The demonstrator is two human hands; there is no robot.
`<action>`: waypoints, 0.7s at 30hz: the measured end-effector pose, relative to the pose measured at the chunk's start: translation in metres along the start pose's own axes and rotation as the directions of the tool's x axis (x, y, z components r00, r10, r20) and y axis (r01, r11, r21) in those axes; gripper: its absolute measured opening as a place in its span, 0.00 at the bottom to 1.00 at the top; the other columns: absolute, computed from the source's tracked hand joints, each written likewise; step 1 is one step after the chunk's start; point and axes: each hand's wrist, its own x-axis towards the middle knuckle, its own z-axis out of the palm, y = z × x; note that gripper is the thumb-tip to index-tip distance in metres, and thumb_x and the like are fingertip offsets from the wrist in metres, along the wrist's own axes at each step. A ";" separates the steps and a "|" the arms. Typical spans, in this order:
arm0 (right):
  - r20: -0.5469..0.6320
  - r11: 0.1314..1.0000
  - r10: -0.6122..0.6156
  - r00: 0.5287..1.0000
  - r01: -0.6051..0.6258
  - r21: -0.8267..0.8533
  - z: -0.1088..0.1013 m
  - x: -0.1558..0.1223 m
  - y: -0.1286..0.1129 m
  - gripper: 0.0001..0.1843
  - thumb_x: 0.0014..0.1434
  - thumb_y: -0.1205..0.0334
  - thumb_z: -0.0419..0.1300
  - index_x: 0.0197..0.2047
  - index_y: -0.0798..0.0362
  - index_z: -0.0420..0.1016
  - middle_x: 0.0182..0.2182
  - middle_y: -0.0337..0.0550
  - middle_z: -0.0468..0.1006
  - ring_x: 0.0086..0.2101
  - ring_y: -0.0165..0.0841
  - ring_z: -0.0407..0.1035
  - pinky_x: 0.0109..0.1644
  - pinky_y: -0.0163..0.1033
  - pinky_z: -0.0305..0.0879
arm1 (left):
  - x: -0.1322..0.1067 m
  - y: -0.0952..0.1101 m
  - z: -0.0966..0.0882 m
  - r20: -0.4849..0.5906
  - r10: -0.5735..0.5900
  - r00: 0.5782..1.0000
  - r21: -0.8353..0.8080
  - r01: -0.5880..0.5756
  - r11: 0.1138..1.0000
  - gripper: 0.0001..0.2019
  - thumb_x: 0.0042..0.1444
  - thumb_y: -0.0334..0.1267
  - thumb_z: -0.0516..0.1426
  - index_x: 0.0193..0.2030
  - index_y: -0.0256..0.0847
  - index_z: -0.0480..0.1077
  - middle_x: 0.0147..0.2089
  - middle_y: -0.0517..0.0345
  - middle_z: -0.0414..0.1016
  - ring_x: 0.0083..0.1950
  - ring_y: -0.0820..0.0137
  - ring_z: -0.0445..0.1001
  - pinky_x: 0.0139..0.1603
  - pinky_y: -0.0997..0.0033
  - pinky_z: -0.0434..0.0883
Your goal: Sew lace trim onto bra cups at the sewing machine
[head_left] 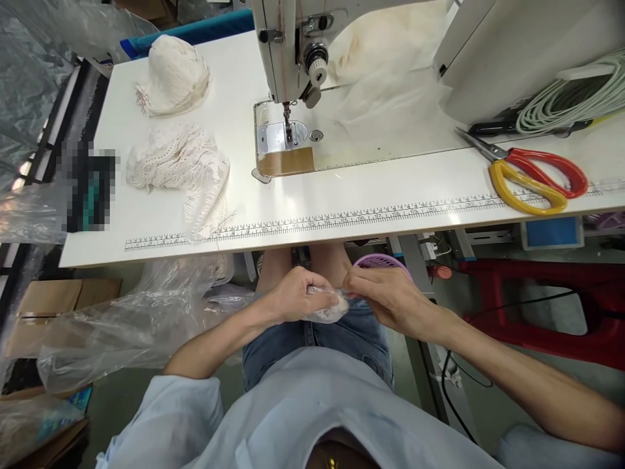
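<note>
Above my lap, in front of the table edge, my left hand [300, 296] is closed around a small clear plastic bag [330, 314] with something whitish inside. What that content is, I cannot make out. The fingers of my right hand [383, 291] pinch the bag's other end, close beside the left. On the white sewing table [234, 215] lie a crumpled piece of cream lace [178, 163] and, behind it, a bundled cream cloth [173, 75]. Both are apart from my hands.
A sewing machine [288, 52] stands at the table's middle. Scissors [532, 169] with red and yellow handles lie on the right, near a coil of pale cord [576, 98]. A printed ruler [312, 225] runs along the front edge. Plastic sheeting [127, 332] hangs lower left; a red stool [547, 306] stands right.
</note>
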 end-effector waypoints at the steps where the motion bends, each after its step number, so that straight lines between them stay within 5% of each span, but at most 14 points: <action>1: 0.008 0.988 0.059 0.998 -0.057 -0.147 0.004 -0.011 0.010 0.15 0.53 0.78 0.44 0.32 0.52 0.66 0.26 0.40 0.70 0.25 0.29 0.62 0.26 0.34 0.49 | -0.001 0.000 -0.001 0.004 0.013 1.000 -0.009 -0.013 1.000 0.11 0.48 0.40 0.60 0.25 0.32 0.75 0.22 0.59 0.69 0.26 0.76 0.64 0.27 0.77 0.59; 4: -0.018 0.859 0.317 0.948 -0.295 -0.420 0.015 -0.052 0.045 0.16 0.48 0.78 0.48 0.34 0.52 0.70 0.24 0.42 0.74 0.22 0.31 0.64 0.23 0.34 0.48 | 0.000 -0.002 -0.003 0.008 0.041 0.999 -0.049 -0.041 0.998 0.11 0.48 0.40 0.61 0.25 0.32 0.75 0.24 0.58 0.71 0.27 0.75 0.66 0.29 0.77 0.61; 7: -0.050 0.817 0.385 0.921 -0.366 -0.445 0.015 -0.079 0.061 0.19 0.52 0.78 0.47 0.41 0.53 0.73 0.32 0.50 0.79 0.29 0.36 0.72 0.30 0.37 0.59 | 0.005 -0.004 -0.002 0.038 0.028 0.999 -0.150 -0.022 0.988 0.11 0.47 0.41 0.62 0.25 0.32 0.74 0.24 0.58 0.71 0.27 0.75 0.65 0.30 0.78 0.62; 9: -0.020 0.888 0.370 0.929 -0.360 -0.284 0.010 -0.076 0.053 0.18 0.60 0.71 0.47 0.49 0.52 0.71 0.44 0.53 0.78 0.41 0.40 0.73 0.40 0.43 0.65 | 0.010 -0.005 0.000 0.054 0.021 0.998 -0.219 -0.008 0.976 0.12 0.46 0.41 0.63 0.26 0.31 0.74 0.25 0.57 0.71 0.27 0.76 0.65 0.29 0.78 0.62; 12: 0.030 0.913 0.343 0.939 -0.341 0.224 0.000 -0.044 0.027 0.22 0.64 0.52 0.52 0.58 0.49 0.64 0.53 0.51 0.72 0.51 0.40 0.68 0.49 0.43 0.66 | 0.013 -0.005 0.004 0.048 0.028 0.998 -0.255 -0.015 0.967 0.13 0.47 0.42 0.63 0.28 0.31 0.75 0.27 0.57 0.70 0.28 0.76 0.65 0.29 0.78 0.61; 16: 0.082 0.804 0.305 0.949 -0.303 0.512 -0.001 -0.002 0.004 0.19 0.59 0.45 0.57 0.37 0.54 0.72 0.31 0.42 0.75 0.31 0.32 0.70 0.33 0.34 0.65 | 0.008 -0.005 0.004 -0.065 0.098 0.993 -0.139 -0.106 0.985 0.12 0.50 0.41 0.61 0.32 0.31 0.76 0.30 0.55 0.72 0.30 0.75 0.67 0.30 0.78 0.61; 18: 0.026 0.820 0.343 0.939 -0.313 0.480 0.004 0.005 0.001 0.20 0.60 0.46 0.56 0.27 0.54 0.68 0.22 0.36 0.68 0.24 0.27 0.62 0.26 0.32 0.58 | 0.005 -0.006 0.002 -0.129 0.146 0.981 -0.052 -0.154 0.987 0.12 0.52 0.40 0.59 0.35 0.32 0.77 0.33 0.54 0.74 0.33 0.73 0.69 0.33 0.77 0.63; 21: -0.075 0.881 0.341 0.937 -0.291 0.373 0.011 0.005 0.000 0.19 0.61 0.48 0.55 0.26 0.54 0.66 0.21 0.35 0.65 0.23 0.26 0.57 0.26 0.32 0.53 | 0.002 -0.009 0.001 -0.152 0.139 0.979 -0.022 -0.144 0.989 0.13 0.53 0.42 0.59 0.36 0.33 0.77 0.33 0.54 0.75 0.32 0.73 0.69 0.33 0.77 0.63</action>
